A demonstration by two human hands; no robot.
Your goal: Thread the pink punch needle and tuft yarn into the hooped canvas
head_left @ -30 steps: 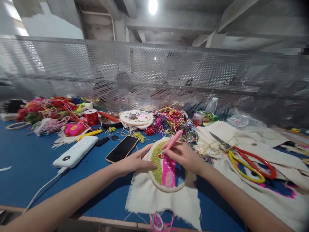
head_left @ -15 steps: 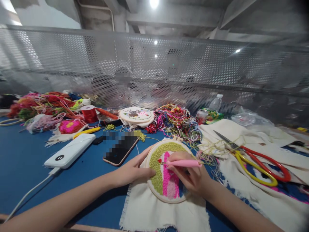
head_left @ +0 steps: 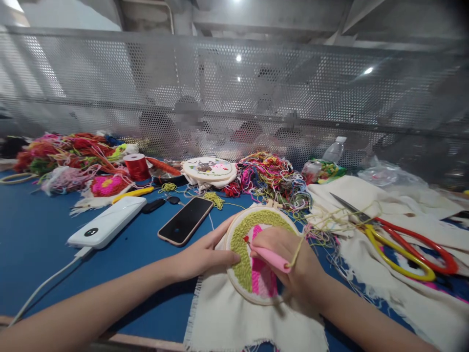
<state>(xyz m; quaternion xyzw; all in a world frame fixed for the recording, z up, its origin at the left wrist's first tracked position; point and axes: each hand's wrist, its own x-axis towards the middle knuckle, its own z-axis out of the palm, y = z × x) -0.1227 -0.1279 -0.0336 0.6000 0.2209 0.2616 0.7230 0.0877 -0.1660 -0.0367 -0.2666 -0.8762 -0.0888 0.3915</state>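
A round embroidery hoop [head_left: 240,288] holds cream cloth [head_left: 220,315], with looped green yarn around a pink and white shape and a small red spot. My left hand [head_left: 205,256] grips the hoop's left rim, its thumb on the green loops and its other fingers hidden behind. Over the hoop's right half, my right hand [head_left: 289,254] is closed around a pink punch needle pen [head_left: 273,259]. The pen's back end points down and right, and green yarn comes out of it. Its tip is near the pink loops, partly hidden by my fingers.
Left of the hoop lie a phone [head_left: 186,221] and a white power bank [head_left: 108,222] with a cable. Large scissors [head_left: 399,249] rest on cloth at the right. Behind are yarn piles [head_left: 271,181], another hoop [head_left: 208,171], a red spool [head_left: 137,167] and a bottle [head_left: 334,150].
The pink pen's back end has swung down and toward me, and my right hand has turned with it. The view has shifted slightly. My left hand keeps its hold on the hoop.
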